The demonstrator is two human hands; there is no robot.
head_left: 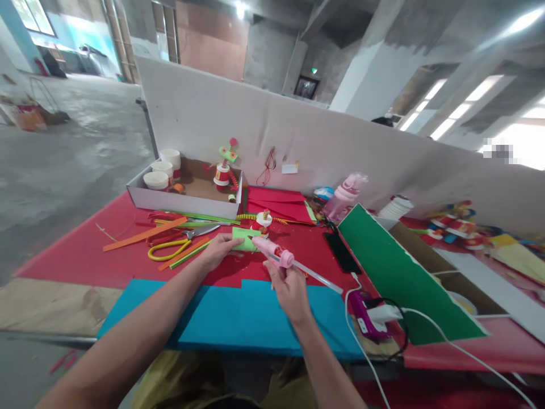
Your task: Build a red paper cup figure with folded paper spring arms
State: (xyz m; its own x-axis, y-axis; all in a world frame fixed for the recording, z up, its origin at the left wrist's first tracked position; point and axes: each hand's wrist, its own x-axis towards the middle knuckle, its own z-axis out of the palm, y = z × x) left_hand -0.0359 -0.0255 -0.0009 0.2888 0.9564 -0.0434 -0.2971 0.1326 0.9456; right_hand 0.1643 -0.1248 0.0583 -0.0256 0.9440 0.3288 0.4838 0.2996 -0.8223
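Note:
My left hand (220, 251) pinches the left edge of a small light-green piece of paper (246, 241) above the red table cover. In my right hand (291, 288) is a pink glue gun (275, 252), with a long clear glue stick (320, 278) coming out of its back. The gun's nozzle points left and meets or hovers over the green paper; I cannot tell whether it touches. Just behind the paper stands a paper-cup figure (264, 220) with coiled paper arms. Left of my left hand lie yellow-handled scissors (172, 250) among orange and green paper strips (145, 234).
A white box (183, 201) at the back left holds paper cups (156, 181) and a finished-looking cup figure (222, 173). Red paper sheets (279, 203), a pink bottle (346, 195) and a black phone (342, 251) lie behind. A purple power strip (369, 318) with cables sits beside a green panel (404, 272).

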